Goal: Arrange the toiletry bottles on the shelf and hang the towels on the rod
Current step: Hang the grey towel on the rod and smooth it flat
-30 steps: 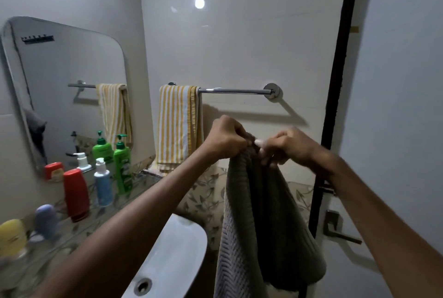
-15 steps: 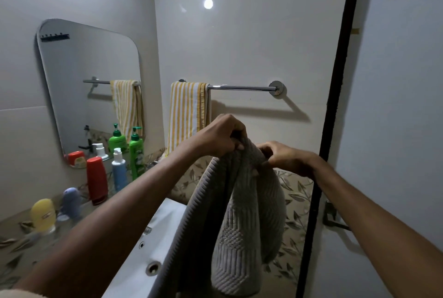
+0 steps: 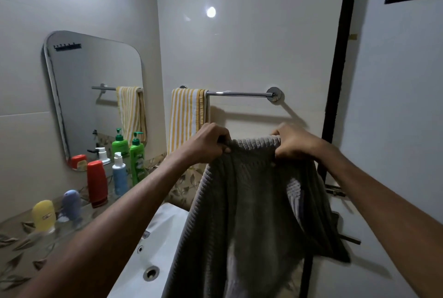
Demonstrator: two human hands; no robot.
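A grey ribbed towel (image 3: 249,201) hangs spread between my hands, its top edge stretched flat. My left hand (image 3: 208,145) grips the left corner and my right hand (image 3: 294,144) grips the right corner. Both are held below and in front of the chrome towel rod (image 3: 239,93). A yellow-and-white striped towel (image 3: 187,115) hangs over the rod's left end. On the glass shelf (image 3: 28,237) at the left stand a green pump bottle (image 3: 137,158), a blue bottle (image 3: 119,175), a red bottle (image 3: 96,183), a purple bottle (image 3: 72,205) and a yellow bottle (image 3: 44,213).
A mirror (image 3: 96,96) hangs above the shelf and reflects the bottles and striped towel. A white sink (image 3: 153,249) lies below my left arm. A black door frame (image 3: 335,81) and a door handle (image 3: 347,237) are at the right.
My hands have moved apart and spread the bunched grey towel flat along its top edge. The view has shifted, showing more of the mirror and shelf.
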